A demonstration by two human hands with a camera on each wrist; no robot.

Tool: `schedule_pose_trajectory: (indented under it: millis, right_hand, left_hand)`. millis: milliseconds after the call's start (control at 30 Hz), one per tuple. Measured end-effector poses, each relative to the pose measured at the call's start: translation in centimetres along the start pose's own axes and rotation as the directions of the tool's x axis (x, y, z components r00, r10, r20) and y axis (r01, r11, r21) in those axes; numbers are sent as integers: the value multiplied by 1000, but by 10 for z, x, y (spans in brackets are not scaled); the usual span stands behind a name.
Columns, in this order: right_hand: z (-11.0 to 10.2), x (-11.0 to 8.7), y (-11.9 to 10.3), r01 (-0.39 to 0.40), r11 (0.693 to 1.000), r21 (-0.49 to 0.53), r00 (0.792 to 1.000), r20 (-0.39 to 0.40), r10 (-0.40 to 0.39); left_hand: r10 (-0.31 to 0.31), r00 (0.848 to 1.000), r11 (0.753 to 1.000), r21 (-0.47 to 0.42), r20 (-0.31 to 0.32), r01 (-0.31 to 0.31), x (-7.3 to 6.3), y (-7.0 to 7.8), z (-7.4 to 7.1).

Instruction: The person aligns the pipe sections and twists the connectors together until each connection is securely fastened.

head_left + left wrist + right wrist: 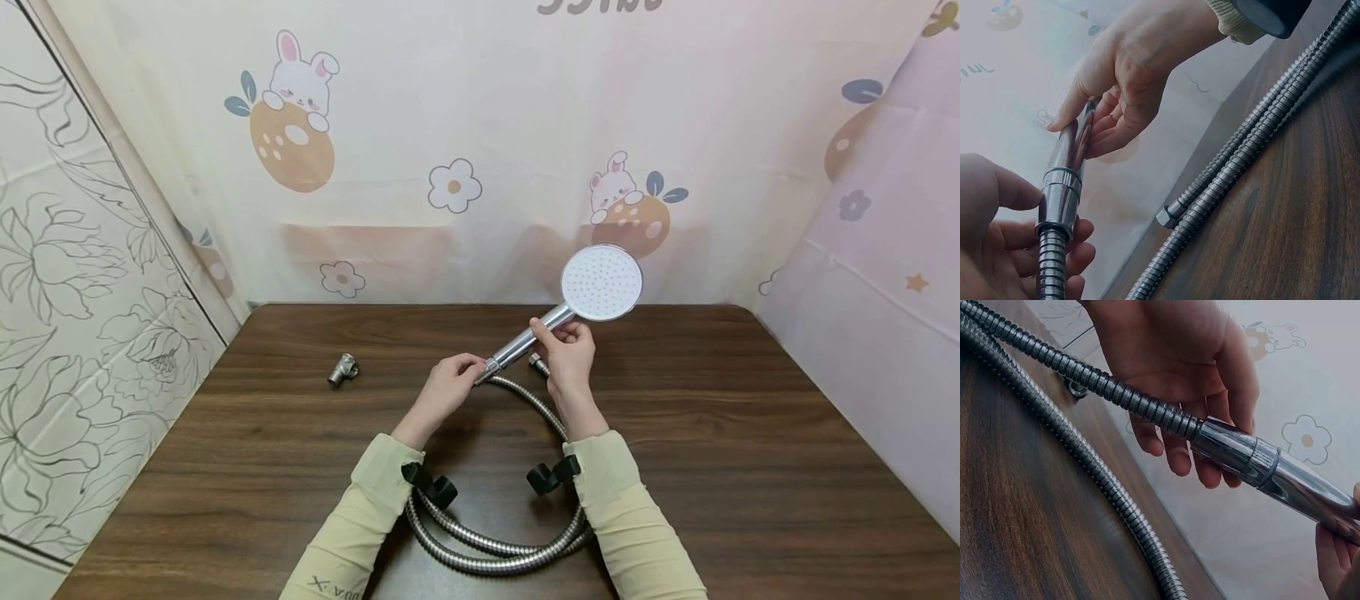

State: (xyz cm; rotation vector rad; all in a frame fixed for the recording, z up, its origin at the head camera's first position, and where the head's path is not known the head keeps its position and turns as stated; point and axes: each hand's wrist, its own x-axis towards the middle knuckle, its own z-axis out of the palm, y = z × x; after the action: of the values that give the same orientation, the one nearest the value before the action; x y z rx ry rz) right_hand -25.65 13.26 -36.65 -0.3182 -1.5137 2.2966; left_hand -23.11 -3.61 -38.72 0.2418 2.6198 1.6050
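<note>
A chrome shower head (602, 283) with a round white spray face is held up above the table, tilted with its handle (523, 343) down to the left. My right hand (570, 358) grips that handle below the spray face. At the lower end, my left hand (450, 383) pinches the hose's chrome connector (1057, 206) between thumb and fingers. The connector sits against the handle's end; a thin seam ring shows there in the right wrist view. From it the ribbed metal hose (495, 567) runs down and loops on the table under my forearms.
A small chrome angled valve fitting (344, 369) lies on the wooden table (262, 467) to the left. The hose's other end, with a hex nut (1167, 217), rests behind my right hand. A printed curtain (510, 108) hangs along the table's back edge.
</note>
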Motion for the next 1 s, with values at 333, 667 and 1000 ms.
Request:
schedule_pose_trajectory:
  millis: [333, 667, 1000]
  right_hand:
    - [-1, 1, 1, -6, 1000, 4, 1000, 1, 6]
    - [0, 0, 0, 7, 1000, -7, 1000, -4, -7]
    - [0, 0, 0, -8, 1000, -6, 1000, 4, 8]
  left_hand:
    - [55, 998, 998, -38, -5, -55, 0, -2, 0]
    - [85, 996, 994, -63, -32, -87, 1, -2, 0]
    - [66, 997, 995, -77, -41, -69, 0, -1, 1]
